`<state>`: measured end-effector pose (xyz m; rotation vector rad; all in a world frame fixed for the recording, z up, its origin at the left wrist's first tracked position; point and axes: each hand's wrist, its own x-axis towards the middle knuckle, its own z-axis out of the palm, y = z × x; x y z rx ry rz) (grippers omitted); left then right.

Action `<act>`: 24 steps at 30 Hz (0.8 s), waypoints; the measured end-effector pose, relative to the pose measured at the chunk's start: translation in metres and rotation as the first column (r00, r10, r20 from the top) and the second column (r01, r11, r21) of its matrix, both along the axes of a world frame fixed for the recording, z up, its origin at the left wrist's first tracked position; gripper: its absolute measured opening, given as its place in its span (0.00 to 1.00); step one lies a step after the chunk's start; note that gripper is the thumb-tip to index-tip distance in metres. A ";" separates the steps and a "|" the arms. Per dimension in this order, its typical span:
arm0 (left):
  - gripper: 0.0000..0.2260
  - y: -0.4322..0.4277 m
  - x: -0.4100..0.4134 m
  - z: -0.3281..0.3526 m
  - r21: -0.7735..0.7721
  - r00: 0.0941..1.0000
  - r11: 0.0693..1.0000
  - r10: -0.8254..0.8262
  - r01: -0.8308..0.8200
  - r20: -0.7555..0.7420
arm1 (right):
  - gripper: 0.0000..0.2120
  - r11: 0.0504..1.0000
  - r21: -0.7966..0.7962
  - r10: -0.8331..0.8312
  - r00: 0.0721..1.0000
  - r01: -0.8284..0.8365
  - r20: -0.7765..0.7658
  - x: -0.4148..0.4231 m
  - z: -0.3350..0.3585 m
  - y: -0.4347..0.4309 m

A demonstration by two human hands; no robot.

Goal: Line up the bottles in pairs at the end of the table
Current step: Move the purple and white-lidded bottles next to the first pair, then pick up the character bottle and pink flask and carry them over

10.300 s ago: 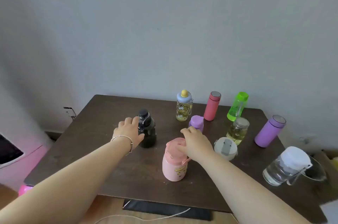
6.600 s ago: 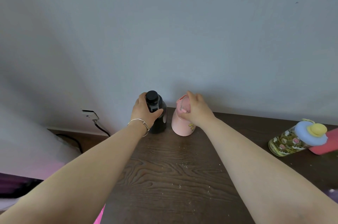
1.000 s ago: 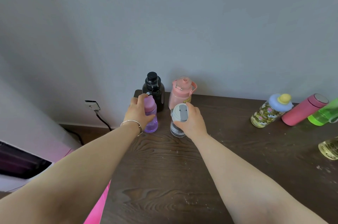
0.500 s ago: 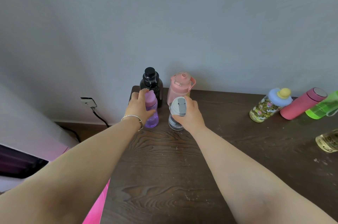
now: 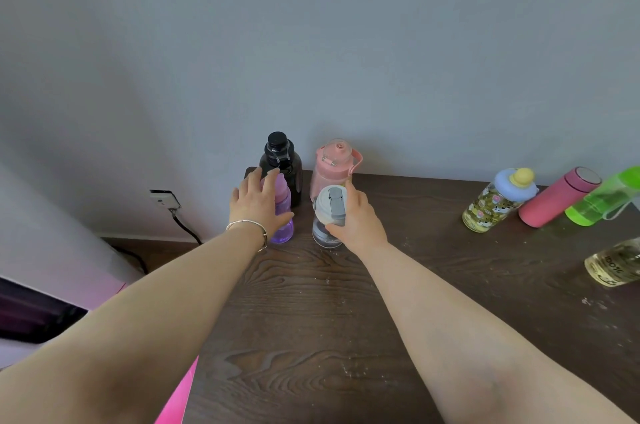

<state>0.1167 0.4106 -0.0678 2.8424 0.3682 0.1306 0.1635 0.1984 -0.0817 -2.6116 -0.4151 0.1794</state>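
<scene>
Currently we log: black bottle (image 5: 281,164) and pink bottle (image 5: 332,164) upright at the table (image 5: 433,285) end; before them, our left hand (image 5: 258,207) spread loosely against the purple bottle (image 5: 283,212), our right hand (image 5: 356,219) wrapped around the clear bottle (image 5: 327,216).

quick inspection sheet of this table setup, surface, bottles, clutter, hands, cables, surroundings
surface: dark wood table, pale specks scattered on it
job's things: black bottle and pink bottle paired upright at the wall; purple bottle and clear bottle upright in front of them; duck-lid bottle, red flask, green bottle, glass jar wait on the right
clutter: nothing seen
grippers: left hand fingers spread, loose by the purple bottle; right hand wrapped on the clear bottle
cables: black cord from wall socket
surroundings: grey wall
</scene>
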 end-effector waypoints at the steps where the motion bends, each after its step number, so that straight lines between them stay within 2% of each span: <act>1: 0.42 -0.002 -0.001 0.003 0.114 1.000 0.993 -0.024 0.024 -0.002 | 0.49 0.999 -0.044 0.022 0.999 -0.021 0.038 -0.001 0.002 -0.005; 3: 0.41 -0.008 -0.003 0.008 0.265 0.997 0.961 -0.076 0.075 -0.007 | 0.47 0.991 -0.122 0.065 0.992 -0.052 0.105 -0.004 0.005 -0.016; 5: 0.40 -0.016 -0.006 0.014 0.333 0.993 0.936 -0.118 0.115 -0.011 | 0.45 0.975 -0.212 0.100 0.984 -0.067 0.150 -0.005 0.010 -0.031; 10: 0.38 -0.055 -0.014 0.025 0.342 0.988 0.928 -0.152 0.148 -0.015 | 0.42 0.937 -0.349 0.095 0.974 -0.018 0.205 -0.009 0.020 -0.083; 16: 0.36 -0.128 -0.027 0.032 0.370 0.984 0.913 -0.178 0.174 -0.022 | 0.39 0.924 -0.378 0.037 0.972 0.056 0.233 -0.025 0.028 -0.170; 24: 0.38 -0.265 -0.051 0.029 0.341 0.972 0.911 -0.213 0.234 -0.098 | 0.37 0.941 -0.294 -0.103 0.968 0.170 0.230 -0.061 0.033 -0.313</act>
